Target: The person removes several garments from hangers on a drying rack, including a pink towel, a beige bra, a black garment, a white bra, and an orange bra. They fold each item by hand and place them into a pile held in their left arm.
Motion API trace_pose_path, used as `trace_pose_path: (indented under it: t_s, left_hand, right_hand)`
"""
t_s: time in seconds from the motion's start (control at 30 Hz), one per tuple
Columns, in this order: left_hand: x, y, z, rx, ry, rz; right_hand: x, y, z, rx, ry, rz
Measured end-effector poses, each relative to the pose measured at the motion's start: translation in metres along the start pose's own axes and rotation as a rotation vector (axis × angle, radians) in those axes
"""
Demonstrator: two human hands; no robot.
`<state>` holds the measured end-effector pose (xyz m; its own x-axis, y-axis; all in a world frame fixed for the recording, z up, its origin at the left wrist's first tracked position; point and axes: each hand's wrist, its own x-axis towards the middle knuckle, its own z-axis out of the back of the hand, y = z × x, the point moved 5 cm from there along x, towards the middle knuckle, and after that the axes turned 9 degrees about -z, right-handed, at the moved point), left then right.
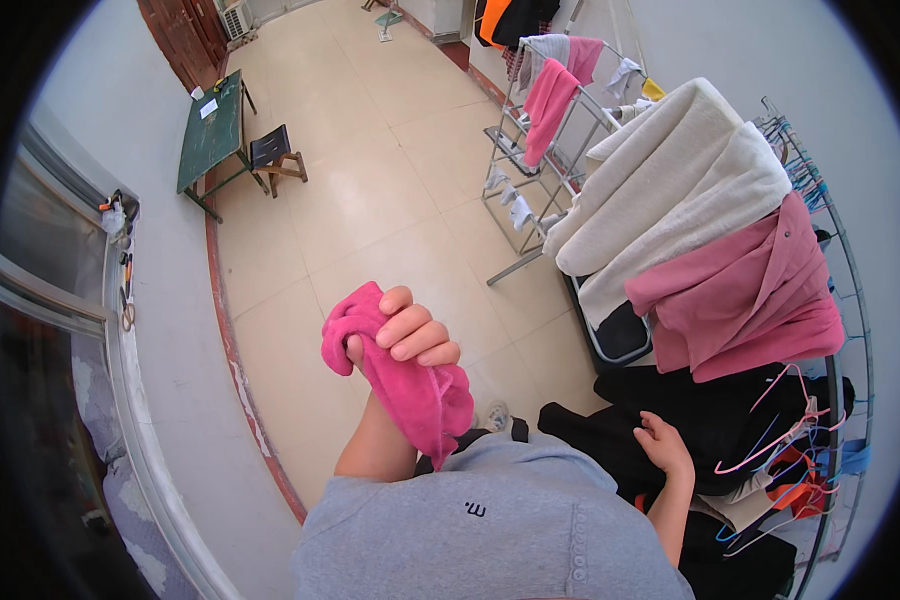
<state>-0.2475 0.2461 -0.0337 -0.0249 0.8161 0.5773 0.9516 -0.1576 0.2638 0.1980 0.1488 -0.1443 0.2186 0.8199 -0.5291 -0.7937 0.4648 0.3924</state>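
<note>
A bright pink cloth, soft and bunched up, is gripped in my left hand, raised in front of my chest. My fingers wrap over its upper part, and the lower end hangs down past my wrist. My right hand is lower, at my right side, next to black clothes. Its fingers are apart and nothing shows in them; whether it touches the black fabric I cannot tell.
On my right, a metal rack carries a cream towel, a dusky pink garment and several hangers. Behind it stands a folding drying rack. A green table and folding stool are far left; a window is nearer.
</note>
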Motion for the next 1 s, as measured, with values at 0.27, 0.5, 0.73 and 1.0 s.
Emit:
trace_pose_path:
  t_s: [0.27,0.5,0.73,1.0]
  left_hand:
    - [-0.005,-0.016,-0.004,-0.088,0.001,0.056]
    - [-0.001,-0.009,-0.013,0.009,-0.040,0.041]
    - [0.009,0.011,-0.002,-0.103,-0.115,0.138]
    - [0.018,0.048,0.006,-0.199,-0.170,0.412]
  right_hand:
    - [-0.006,0.020,0.000,-0.040,-0.032,0.041]
    - [-0.021,0.033,-0.008,-0.009,-0.029,0.045]
    - [-0.059,0.010,-0.025,0.012,-0.162,0.087]
    - [-0.113,0.001,-0.067,0.196,-0.215,-0.035]
